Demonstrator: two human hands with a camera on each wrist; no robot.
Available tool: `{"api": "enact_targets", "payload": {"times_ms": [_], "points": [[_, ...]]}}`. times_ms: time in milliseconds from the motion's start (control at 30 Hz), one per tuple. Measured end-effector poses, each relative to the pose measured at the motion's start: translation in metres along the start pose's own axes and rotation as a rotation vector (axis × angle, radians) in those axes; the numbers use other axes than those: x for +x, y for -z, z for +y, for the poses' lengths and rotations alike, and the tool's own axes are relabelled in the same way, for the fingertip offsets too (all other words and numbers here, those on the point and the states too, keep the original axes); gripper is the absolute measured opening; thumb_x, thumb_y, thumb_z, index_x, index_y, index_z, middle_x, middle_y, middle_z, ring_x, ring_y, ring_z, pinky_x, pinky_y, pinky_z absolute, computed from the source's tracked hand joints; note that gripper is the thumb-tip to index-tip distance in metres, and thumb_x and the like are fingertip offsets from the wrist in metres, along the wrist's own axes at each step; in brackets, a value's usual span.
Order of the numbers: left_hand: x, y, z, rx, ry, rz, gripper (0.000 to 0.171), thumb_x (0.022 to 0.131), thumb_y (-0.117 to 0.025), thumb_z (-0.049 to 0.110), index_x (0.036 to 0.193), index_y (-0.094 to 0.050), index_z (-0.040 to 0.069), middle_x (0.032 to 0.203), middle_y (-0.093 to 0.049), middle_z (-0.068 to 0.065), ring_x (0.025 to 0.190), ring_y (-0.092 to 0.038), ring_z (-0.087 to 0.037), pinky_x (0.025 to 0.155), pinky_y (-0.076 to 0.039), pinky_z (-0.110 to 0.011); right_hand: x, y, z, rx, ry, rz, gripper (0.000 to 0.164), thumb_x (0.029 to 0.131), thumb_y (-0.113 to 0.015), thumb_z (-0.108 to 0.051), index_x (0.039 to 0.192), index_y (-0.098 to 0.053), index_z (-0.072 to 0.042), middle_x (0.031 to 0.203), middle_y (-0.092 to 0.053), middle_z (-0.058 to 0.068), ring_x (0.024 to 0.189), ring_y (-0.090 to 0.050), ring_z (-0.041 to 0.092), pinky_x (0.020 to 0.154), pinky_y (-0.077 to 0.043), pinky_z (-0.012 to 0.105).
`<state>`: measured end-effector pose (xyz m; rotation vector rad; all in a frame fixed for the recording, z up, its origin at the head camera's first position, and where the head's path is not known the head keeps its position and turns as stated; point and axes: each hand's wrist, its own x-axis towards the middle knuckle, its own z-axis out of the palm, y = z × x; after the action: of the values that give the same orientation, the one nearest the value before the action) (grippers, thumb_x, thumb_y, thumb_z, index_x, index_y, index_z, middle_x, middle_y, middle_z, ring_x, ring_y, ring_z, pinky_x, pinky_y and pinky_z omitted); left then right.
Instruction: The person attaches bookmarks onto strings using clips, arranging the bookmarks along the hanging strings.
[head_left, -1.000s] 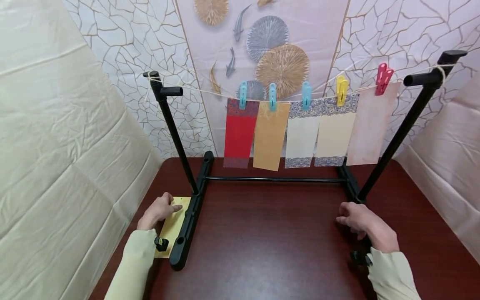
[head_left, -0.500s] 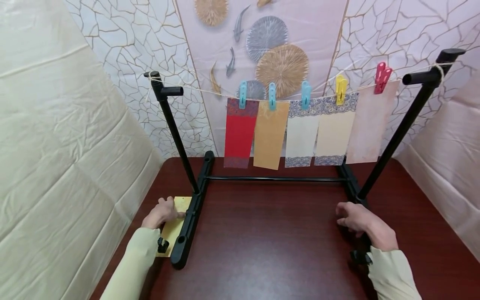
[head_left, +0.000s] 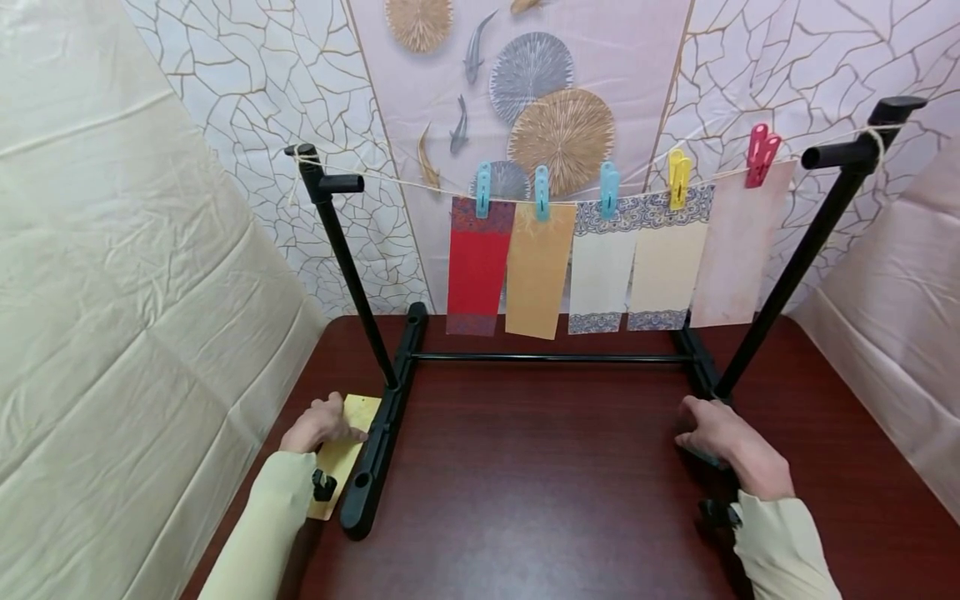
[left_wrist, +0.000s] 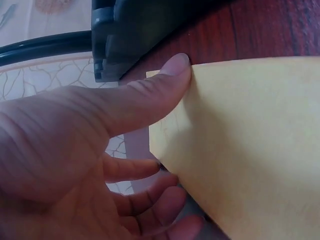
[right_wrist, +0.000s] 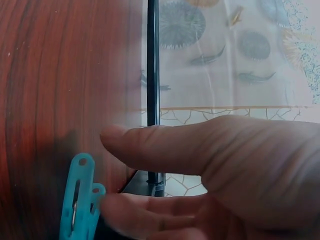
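My left hand [head_left: 318, 423] grips a plain yellow paper card [head_left: 339, 467] at the table's left. In the left wrist view, the thumb lies over one long edge and the fingers curl at the opposite edge of the card [left_wrist: 250, 140]. My right hand [head_left: 731, 442] is low by the foot of the stand's right post. Its thumb and index finger are spread apart in the right wrist view. A teal clothespin [right_wrist: 77, 200] lies right at the index fingertip, outside the gap between thumb and finger.
A black stand [head_left: 375, 454] frames the brown table [head_left: 540, 483]. From the string between its posts hang a red card [head_left: 477, 271], a tan card [head_left: 538, 275] and several paler ones, held by blue, yellow and red clothespins [head_left: 761, 157]. Fabric walls enclose the table.
My left hand has moved down along the yellow card, which now lies slightly turned. The right hand has shifted a little, and a teal bit shows under its fingers.
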<state>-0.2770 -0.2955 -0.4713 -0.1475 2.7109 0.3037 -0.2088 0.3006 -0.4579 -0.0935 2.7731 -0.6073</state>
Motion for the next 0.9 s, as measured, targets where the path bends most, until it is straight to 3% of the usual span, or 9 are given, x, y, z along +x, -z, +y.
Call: {"api": "enact_targets", "payload": {"times_ms": [67,167,367,567,800,900], "points": [[0.0004,0.0001,-0.0004,0.005,-0.004,0.008,0.096,0.071,-0.075,0.049,0.132,-0.029,-0.009,0.122,-0.04,-0.037,0.106,-0.047,-0.051,0.081,-0.043,-0.053,-0.0018,-0.001,-0.0019,0.062,-0.045,-0.045,0.042,0.083,-0.067,-0.015,0.115,-0.047,0.001,0.087,-0.054,0.021,0.071,-0.057,0.029,0.043,-0.047,0.034],[-0.0005,0.0009,0.0002,0.014,-0.004,0.023,0.089,0.071,-0.076,0.046,0.126,-0.035,-0.01,0.114,-0.045,-0.035,0.104,-0.046,-0.05,0.081,-0.042,-0.052,-0.0046,-0.0031,-0.0039,0.106,-0.09,-0.084,0.038,0.085,-0.065,-0.011,0.116,-0.045,0.0,0.076,-0.052,0.012,0.057,-0.055,0.022,0.041,-0.047,0.033],[-0.0042,0.0051,0.0007,0.025,-0.005,0.027,0.078,0.071,-0.079,0.038,0.118,-0.039,-0.009,0.101,-0.044,-0.03,0.094,-0.044,-0.045,0.078,-0.04,-0.052,-0.0096,-0.0064,-0.0044,0.122,-0.109,-0.079,0.03,0.084,-0.062,-0.005,0.109,-0.046,0.001,0.073,-0.051,0.012,0.054,-0.054,0.023,0.041,-0.047,0.034],[-0.0068,0.007,-0.0043,-0.064,0.019,0.019,0.073,0.069,-0.082,0.031,0.111,-0.036,-0.005,0.099,-0.046,-0.026,0.087,-0.046,-0.039,0.074,-0.041,-0.047,-0.0086,-0.0094,-0.0043,0.116,-0.097,-0.078,0.021,0.086,-0.06,-0.004,0.102,-0.046,0.0,0.067,-0.05,0.012,0.052,-0.053,0.023,0.041,-0.046,0.034],[-0.0063,0.0043,-0.0066,0.017,0.004,0.064,0.071,0.068,-0.08,0.039,0.109,-0.043,-0.006,0.093,-0.043,-0.023,0.088,-0.039,-0.037,0.071,-0.04,-0.045,-0.0047,-0.0049,-0.0021,0.079,-0.065,-0.056,0.019,0.087,-0.058,-0.008,0.102,-0.05,0.001,0.066,-0.052,0.01,0.052,-0.054,0.021,0.042,-0.047,0.033],[-0.0058,0.0038,-0.0068,-0.011,0.001,0.072,0.071,0.072,-0.078,0.038,0.113,-0.041,-0.005,0.097,-0.042,-0.025,0.088,-0.04,-0.038,0.07,-0.04,-0.045,-0.0033,-0.0019,-0.0016,0.058,-0.046,-0.036,0.022,0.088,-0.058,-0.009,0.106,-0.051,0.002,0.072,-0.052,0.011,0.055,-0.053,0.02,0.042,-0.048,0.032]]}}
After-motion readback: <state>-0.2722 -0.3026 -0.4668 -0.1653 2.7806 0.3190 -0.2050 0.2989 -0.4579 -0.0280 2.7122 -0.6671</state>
